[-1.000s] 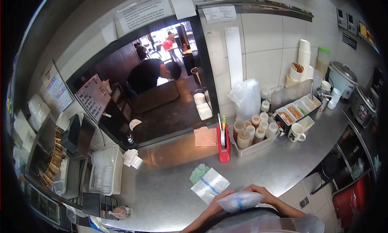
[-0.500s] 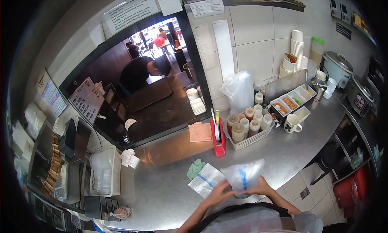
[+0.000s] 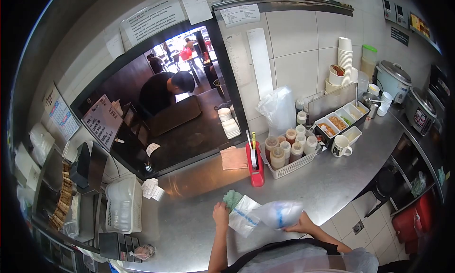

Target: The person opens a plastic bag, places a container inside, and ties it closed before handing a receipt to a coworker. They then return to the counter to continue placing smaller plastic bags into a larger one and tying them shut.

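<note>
The plastic bag (image 3: pixel 277 213) is hiding part of the right hand (image 3: pixel 302 224), the tray (image 3: pixel 175 116) is covering the stooping person's (image 3: pixel 156 90) lower body, and the bottom edge is cropping the wearer's torso (image 3: pixel 303 258).

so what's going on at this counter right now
The person's right hand holds a plastic bag with blue print above the steel counter. The left hand is by a green cloth, next to a white packet with a blue stripe. Through the hatch, another person bends near a dark tray.
</note>
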`<control>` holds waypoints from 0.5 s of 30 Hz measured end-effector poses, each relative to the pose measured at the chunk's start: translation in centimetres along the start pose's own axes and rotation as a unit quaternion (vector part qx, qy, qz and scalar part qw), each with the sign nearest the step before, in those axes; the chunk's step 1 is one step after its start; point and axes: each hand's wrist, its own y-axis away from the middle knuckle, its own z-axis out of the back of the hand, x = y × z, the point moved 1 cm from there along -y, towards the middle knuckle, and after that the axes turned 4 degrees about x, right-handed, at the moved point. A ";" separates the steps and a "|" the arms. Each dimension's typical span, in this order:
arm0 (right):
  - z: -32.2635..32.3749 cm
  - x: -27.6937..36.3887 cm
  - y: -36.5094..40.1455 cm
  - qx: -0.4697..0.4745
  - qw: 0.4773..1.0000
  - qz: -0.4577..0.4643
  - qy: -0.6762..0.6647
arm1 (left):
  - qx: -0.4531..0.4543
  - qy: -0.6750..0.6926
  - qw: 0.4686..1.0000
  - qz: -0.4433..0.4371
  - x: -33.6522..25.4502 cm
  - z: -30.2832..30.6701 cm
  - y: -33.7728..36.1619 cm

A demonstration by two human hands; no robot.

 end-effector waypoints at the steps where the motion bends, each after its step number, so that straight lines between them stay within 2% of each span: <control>1: 0.6 -0.8 -0.2 0.001 1.000 0.002 0.025 | 0.012 0.015 1.000 0.018 0.6 -0.3 -0.2; 3: 2.2 -2.2 -0.6 0.001 0.997 0.006 0.076 | 0.039 0.045 0.997 0.052 1.5 -0.8 -0.5; 4: 2.7 -1.7 -1.1 -0.063 0.998 -0.001 0.018 | 0.054 0.051 0.995 0.064 1.6 -0.5 -0.5; 6: 4.5 -2.7 -2.1 -0.059 0.998 -0.026 -0.005 | 0.086 0.063 0.991 0.084 1.5 -0.1 -0.5; 9: 6.6 -2.0 -3.5 -0.082 0.996 -0.040 0.001 | -0.049 0.111 0.989 -0.083 -0.4 1.7 0.5; 12: 7.7 -1.1 -4.4 -0.091 0.996 -0.011 -0.002 | 0.050 0.102 0.975 -0.191 -4.5 5.2 2.7; 15: 8.0 -0.9 -4.6 -0.068 0.997 -0.027 -0.032 | 0.188 0.084 0.965 -0.165 -3.2 2.1 4.8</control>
